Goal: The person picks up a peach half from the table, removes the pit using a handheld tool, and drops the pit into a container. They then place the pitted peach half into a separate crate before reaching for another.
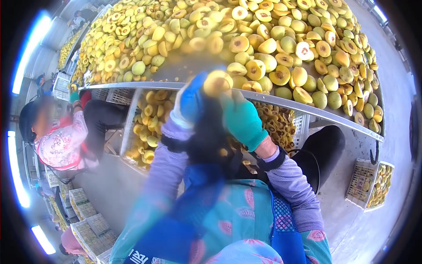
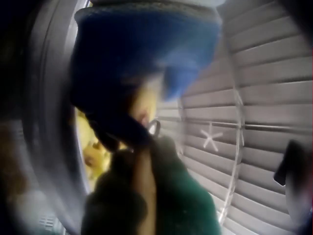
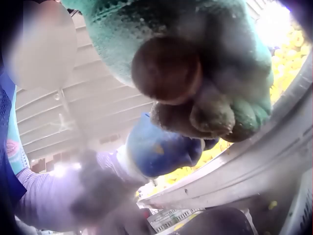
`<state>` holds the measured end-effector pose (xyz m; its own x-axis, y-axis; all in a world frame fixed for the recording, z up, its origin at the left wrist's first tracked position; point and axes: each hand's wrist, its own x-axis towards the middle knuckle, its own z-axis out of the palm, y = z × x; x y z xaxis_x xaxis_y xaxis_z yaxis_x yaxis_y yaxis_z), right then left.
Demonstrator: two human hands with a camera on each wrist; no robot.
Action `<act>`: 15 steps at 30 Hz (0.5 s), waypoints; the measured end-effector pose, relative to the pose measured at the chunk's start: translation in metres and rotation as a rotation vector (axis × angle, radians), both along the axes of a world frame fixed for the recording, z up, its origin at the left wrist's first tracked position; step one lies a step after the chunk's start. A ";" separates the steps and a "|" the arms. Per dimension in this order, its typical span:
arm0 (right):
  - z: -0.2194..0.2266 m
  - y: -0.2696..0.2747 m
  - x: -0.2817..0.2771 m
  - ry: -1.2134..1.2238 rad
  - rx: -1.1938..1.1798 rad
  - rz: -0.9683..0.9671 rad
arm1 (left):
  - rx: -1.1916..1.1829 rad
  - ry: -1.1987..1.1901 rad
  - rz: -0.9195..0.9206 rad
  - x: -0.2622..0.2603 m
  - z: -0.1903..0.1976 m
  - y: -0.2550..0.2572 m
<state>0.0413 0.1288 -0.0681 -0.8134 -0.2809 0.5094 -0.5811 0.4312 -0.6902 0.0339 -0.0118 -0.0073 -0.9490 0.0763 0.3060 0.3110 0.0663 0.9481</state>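
In the head view my left hand (image 1: 190, 100), in a blue glove, holds a halved yellow peach (image 1: 218, 82) over the near edge of the fruit table. Close against the fruit, my green-gloved right hand (image 1: 244, 119) grips a pitting tool. The left wrist view shows this tool's wooden handle (image 2: 145, 188) between the green fingers, with a small metal loop (image 2: 154, 127) at the peach's flesh. From the right wrist view, the round butt of the handle (image 3: 166, 69) sticks out of the fist. Blur hides how deep the loop sits.
Whole and halved peaches (image 1: 281, 75) cover the metal-rimmed table (image 1: 198, 86). Below its edge stand a crate of peach halves (image 1: 147, 127) and one of brownish pieces (image 1: 277, 123). Another person (image 1: 61, 136) sits at the left. A filled crate (image 1: 362, 185) stands on the floor at right.
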 end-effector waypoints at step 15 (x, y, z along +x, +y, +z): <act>-0.011 0.001 0.041 0.102 0.439 -0.080 | -0.265 0.237 0.238 0.004 -0.030 0.022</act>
